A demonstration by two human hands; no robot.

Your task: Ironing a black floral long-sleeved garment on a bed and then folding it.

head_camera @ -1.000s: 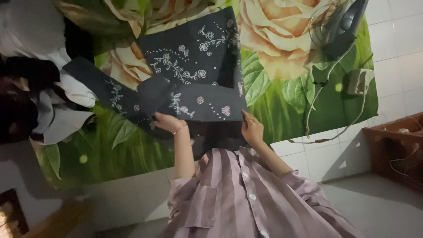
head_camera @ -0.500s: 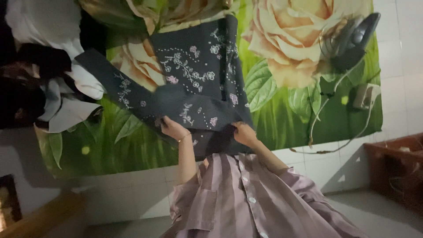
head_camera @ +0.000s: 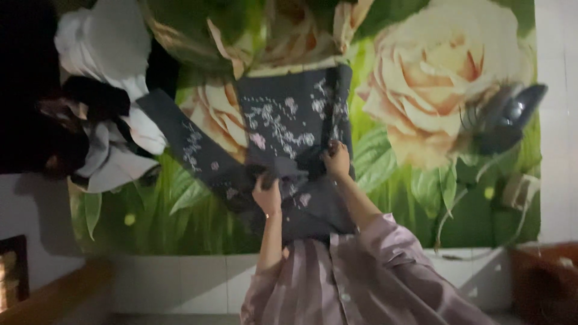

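- Garment point(head_camera: 283, 126), dark with pale floral embroidery, lies flat on green rose-print sheet point(head_camera: 421, 90).
- Left hand point(head_camera: 267, 195) fingers clamped on a fold of it.
- Right hand point(head_camera: 337, 161) fingers pinch its edge.
- Clothes pile point(head_camera: 102, 120) nearby; no containers visible.

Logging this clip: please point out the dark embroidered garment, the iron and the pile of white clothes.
dark embroidered garment point(head_camera: 283, 120), head view, on its flat embroidered panel.
iron point(head_camera: 509, 117), head view, on its dark body.
pile of white clothes point(head_camera: 105, 45), head view, on the top white fold.
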